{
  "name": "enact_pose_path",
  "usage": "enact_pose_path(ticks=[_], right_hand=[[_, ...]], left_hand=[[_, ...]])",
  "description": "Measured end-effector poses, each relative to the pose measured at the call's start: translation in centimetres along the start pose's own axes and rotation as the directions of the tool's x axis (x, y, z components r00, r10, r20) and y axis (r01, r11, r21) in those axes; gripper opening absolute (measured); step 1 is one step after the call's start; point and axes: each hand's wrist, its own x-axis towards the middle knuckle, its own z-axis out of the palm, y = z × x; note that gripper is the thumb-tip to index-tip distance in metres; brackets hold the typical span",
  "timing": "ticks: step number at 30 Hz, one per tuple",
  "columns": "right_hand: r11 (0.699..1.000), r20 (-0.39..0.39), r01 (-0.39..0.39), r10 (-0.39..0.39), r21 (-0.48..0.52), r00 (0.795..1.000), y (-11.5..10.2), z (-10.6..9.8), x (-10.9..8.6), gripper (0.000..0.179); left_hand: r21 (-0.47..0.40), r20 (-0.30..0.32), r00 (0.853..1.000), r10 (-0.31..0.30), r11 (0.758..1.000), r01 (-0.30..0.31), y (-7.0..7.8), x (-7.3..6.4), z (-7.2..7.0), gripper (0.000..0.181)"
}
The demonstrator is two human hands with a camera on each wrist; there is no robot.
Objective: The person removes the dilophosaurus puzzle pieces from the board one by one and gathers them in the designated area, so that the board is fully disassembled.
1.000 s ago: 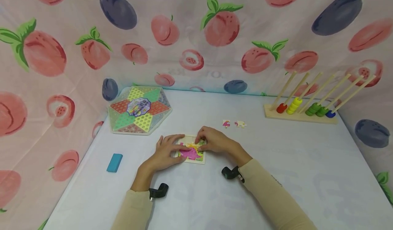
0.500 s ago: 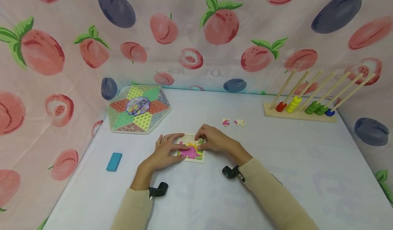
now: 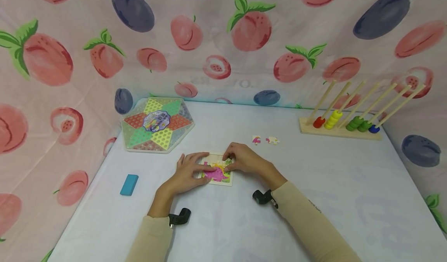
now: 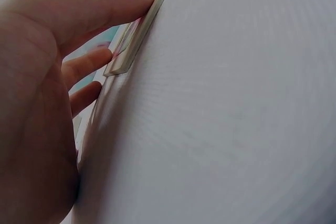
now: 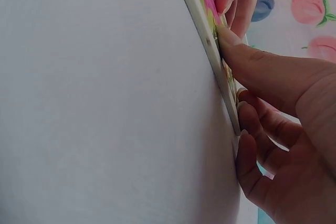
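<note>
A small jigsaw puzzle (image 3: 217, 175) in a pale wooden frame lies on the table, with a pink dinosaur on it and a bare strip along its far side. My left hand (image 3: 188, 174) rests at its left side, fingers spread: the thumb lies on the near edge, one finger reaches across the picture and another touches the far left corner. My right hand (image 3: 244, 159) is bent over the right side. In the right wrist view its thumb (image 5: 233, 45) presses on the puzzle and its other fingers curl by the frame's edge. I cannot tell whether a loose piece is between them.
Two loose puzzle pieces (image 3: 256, 139) lie behind the right hand. A hexagonal Chinese checkers board (image 3: 158, 137) is at the back left, a blue block (image 3: 129, 184) at the left. At the back right stands a wooden peg rack (image 3: 340, 131) with coloured beads. A fruit-print cloth hangs behind.
Both hands stay in place at the puzzle, and the right fingers shift only very slightly. The whole view moves a little with the head.
</note>
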Motion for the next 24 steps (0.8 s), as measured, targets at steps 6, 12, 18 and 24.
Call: enact_pose_path(ticks=[6,12,18,24], right_hand=[[1.0,0.015,-0.007,0.007,0.002,1.0,-0.21,-0.13,0.05,0.029],[1.0,0.018,-0.01,0.01,-0.02,1.0,-0.35,-0.24,0.06,0.03],[0.998,0.013,-0.007,0.008,-0.056,1.0,-0.56,-0.33,0.04,0.031],[0.999,0.006,-0.018,0.018,-0.044,1.0,-0.76,-0.28,-0.09,0.03]], left_hand=[[-0.006,0.0,1.0,-0.005,1.0,0.005,0.2,-0.06,-0.07,0.034],[-0.01,0.007,1.0,-0.013,1.0,0.013,0.18,0.02,-0.01,0.034],[-0.012,0.003,1.0,-0.013,1.0,0.013,0.18,0.03,-0.03,0.034],[-0.008,0.008,1.0,-0.018,1.0,0.018,0.22,0.03,-0.04,0.034]])
